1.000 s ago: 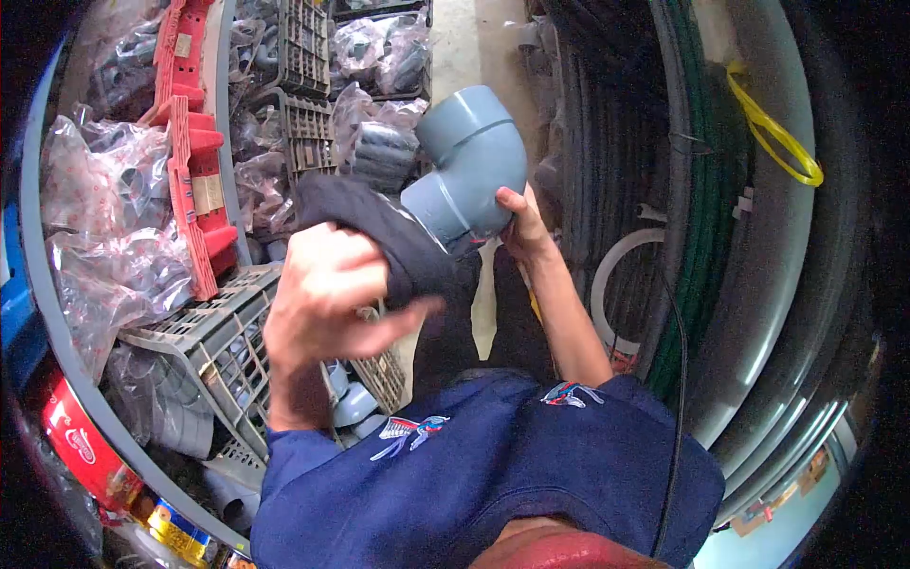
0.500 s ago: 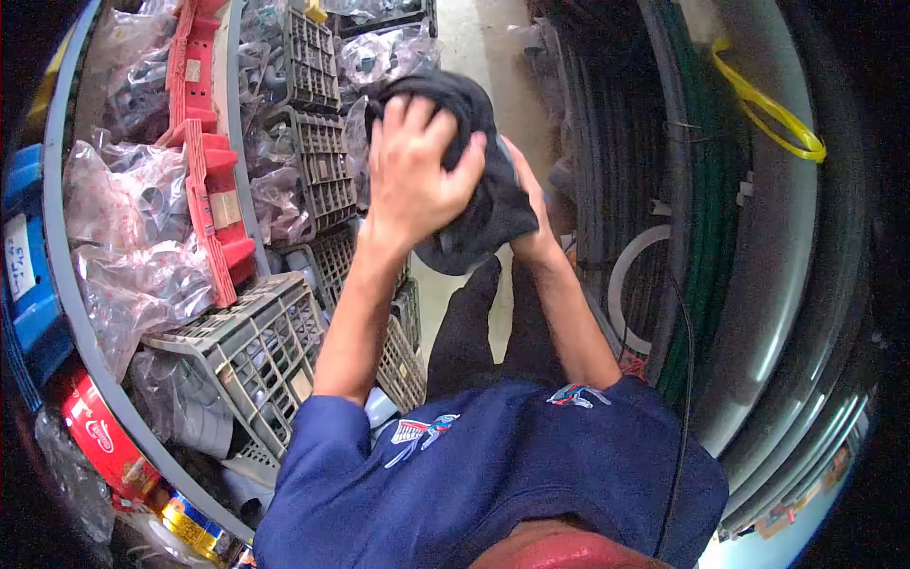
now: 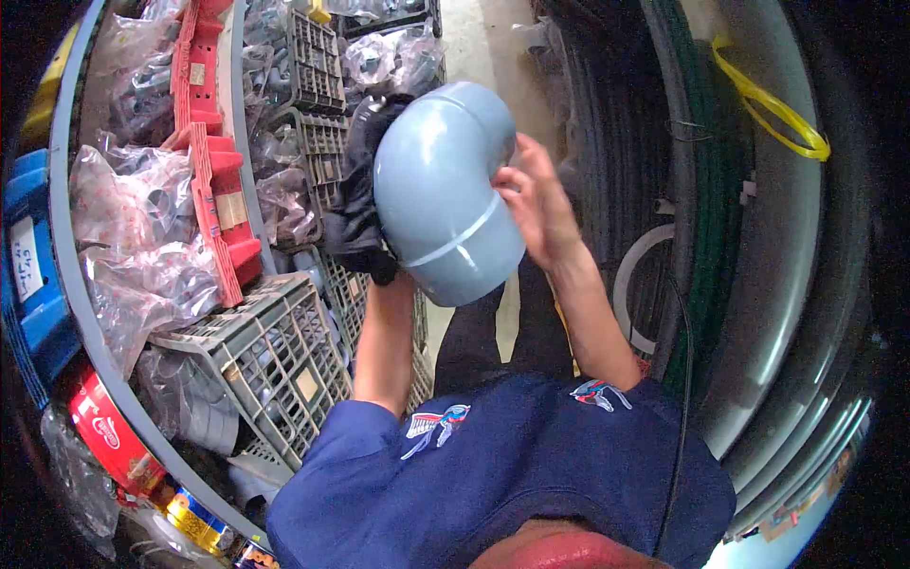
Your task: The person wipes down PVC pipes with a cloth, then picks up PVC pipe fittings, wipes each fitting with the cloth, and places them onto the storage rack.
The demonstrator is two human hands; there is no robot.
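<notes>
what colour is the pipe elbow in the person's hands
The pipe elbow is plain blue-grey; it shows best in the head view.

9 o'clock: blue bin (image 3: 40,322), white label (image 3: 27,258), handwriting illegible | 8: red tin (image 3: 106,427), white emblem, lettering too small | between 7 and 8: yellow-and-blue tin (image 3: 196,520), print unreadable | 10: red bins (image 3: 245,254), tan tags (image 3: 230,210), unreadable | 8, nearer centre: grey crate (image 3: 194,339), pale tag (image 3: 306,383), unreadable | 6 and 4: navy shirt (image 3: 512,446), embroidered emblems (image 3: 438,427), wordless

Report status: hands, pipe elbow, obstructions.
Right hand at inner bend of blue-grey pipe elbow, grip unclear. Left hand hidden by black cloth and pipe elbow. Pipe elbow held up in midair. Nothing visibly in its way.
</notes>
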